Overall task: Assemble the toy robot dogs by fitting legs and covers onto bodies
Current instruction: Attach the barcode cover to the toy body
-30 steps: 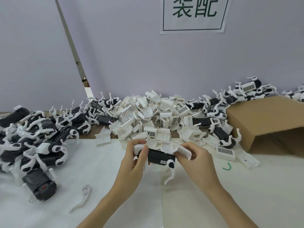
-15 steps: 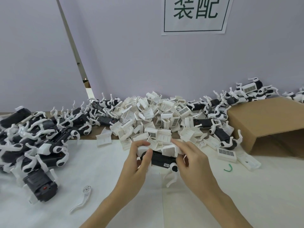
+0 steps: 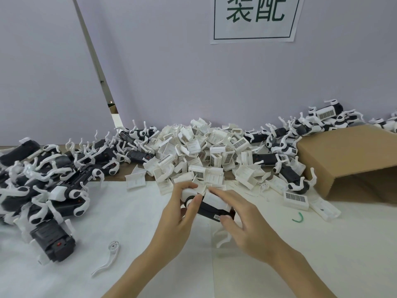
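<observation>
A black toy dog body (image 3: 209, 209) with white legs is held above the white table sheet at centre. My left hand (image 3: 179, 214) grips its left end, thumb and fingers curled round it. My right hand (image 3: 240, 216) presses a white cover (image 3: 214, 200) down onto the top of the body, fingers over the cover and thumb against the body's near side. One white leg (image 3: 223, 238) hangs below my right hand.
A heap of white covers (image 3: 199, 155) lies behind my hands. Dogs with legs fitted are piled at the left (image 3: 49, 183) and back right (image 3: 300, 134). A loose white leg (image 3: 107, 258) lies front left. An open cardboard box (image 3: 352, 158) sits right, a green scrap (image 3: 298, 218) near it.
My right hand has brought the white cover from beside the body onto its top and now presses it down. The body has tilted slightly, with its right end lower.
</observation>
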The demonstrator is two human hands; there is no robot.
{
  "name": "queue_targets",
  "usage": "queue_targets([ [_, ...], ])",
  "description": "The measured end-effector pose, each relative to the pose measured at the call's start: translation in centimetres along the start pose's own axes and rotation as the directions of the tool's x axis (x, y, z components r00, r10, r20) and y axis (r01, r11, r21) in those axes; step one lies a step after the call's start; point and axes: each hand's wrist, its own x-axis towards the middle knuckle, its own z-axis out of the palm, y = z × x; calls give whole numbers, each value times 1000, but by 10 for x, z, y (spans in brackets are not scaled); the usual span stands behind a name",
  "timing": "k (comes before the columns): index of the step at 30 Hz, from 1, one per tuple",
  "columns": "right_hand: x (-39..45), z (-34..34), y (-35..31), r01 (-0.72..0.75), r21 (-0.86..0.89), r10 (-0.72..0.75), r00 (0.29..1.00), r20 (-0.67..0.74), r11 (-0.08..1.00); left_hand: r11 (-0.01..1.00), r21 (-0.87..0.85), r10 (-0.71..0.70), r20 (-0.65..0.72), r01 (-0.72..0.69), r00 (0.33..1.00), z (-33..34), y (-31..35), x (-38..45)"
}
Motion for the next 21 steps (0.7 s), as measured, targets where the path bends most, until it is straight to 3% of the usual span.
queue_targets([
  [5, 2, 6, 6, 36, -184, -28, 999, 45, 982, 1000, 1, 3, 43, -3, 999, -8, -2, 2],
  [11, 3, 21, 5, 83, -424, -154, 979, -136, 902, 999, -46, 16, 85, -13, 996, -4, 1, -2],
  [15, 1, 24, 3, 41, -441, -150, 965, -214, 897, 1000, -31, 8, 103, -5, 995, -4, 4, -3],
  [21, 3, 26, 5, 72, -547, -232, 946, -229, 834, 982, 130, 119, 136, -137, 984, -3, 5, -6],
])
